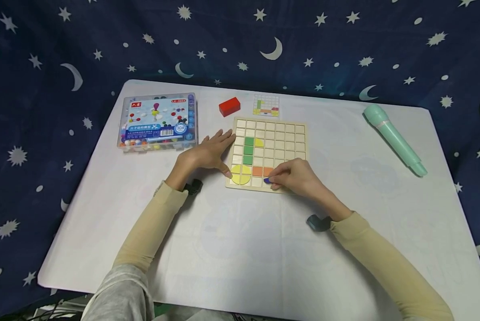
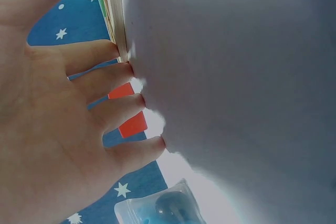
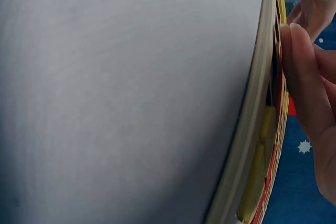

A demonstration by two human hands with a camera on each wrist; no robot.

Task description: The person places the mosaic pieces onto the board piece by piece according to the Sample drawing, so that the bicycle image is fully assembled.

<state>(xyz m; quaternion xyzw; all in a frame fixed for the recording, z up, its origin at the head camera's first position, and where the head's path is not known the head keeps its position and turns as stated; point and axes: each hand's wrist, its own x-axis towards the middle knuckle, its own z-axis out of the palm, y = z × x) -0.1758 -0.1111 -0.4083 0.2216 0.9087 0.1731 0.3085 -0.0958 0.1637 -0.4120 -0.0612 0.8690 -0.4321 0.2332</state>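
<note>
A wooden grid board (image 1: 280, 154) lies at the middle of the table. On it are green squares (image 1: 248, 150) in a column, a yellow circle of quarter pieces (image 1: 241, 174), a lone yellow quarter piece (image 1: 258, 142) and orange squares (image 1: 262, 171). My left hand (image 1: 209, 151) rests spread at the board's left edge, its thumb near the yellow circle. Between thumb and fingers, my right hand (image 1: 298, 177) pinches a small dark blue piece (image 1: 266, 181) over the bottom row. That hand covers the lower right cells; in the right wrist view, yellow pieces (image 3: 254, 182) show along the board's edge there.
Behind the board lie a red block (image 1: 229, 107) and a small pattern card (image 1: 266, 105) with a coloured grid. A clear plastic box (image 1: 157, 120) of coloured balls stands at the back left. Toward the right lies a mint-green microphone-shaped object (image 1: 395, 140).
</note>
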